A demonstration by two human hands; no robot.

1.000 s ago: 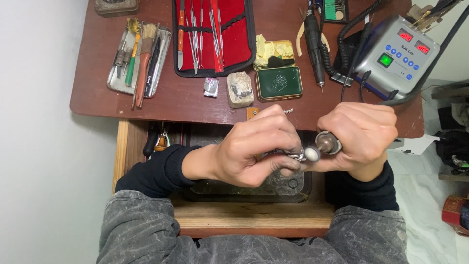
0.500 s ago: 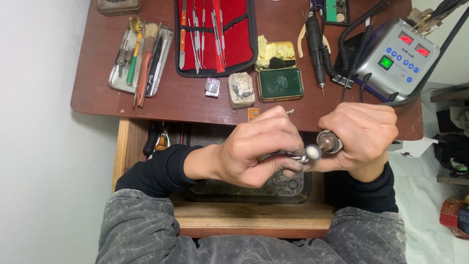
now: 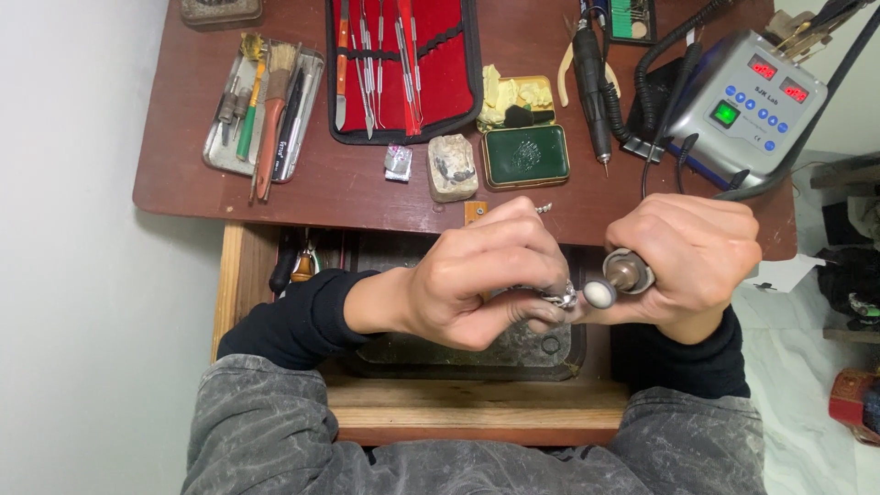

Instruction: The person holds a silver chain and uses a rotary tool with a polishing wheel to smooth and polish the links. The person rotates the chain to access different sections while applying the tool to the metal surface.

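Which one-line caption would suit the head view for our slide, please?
Left hand holds a small ring against the white polishing tip of the right hand's rotary handpiece.

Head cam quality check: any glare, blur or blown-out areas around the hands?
Head view: even, soft light, only faint shadows under the hands. The left hand and right hand are sharp, no motion blur. A small bright highlight sits on the ring and the white polishing tip. The wall at left is bright but not clipped. The control box lights glow readably.

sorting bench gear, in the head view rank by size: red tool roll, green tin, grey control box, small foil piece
1. red tool roll
2. grey control box
3. green tin
4. foil piece
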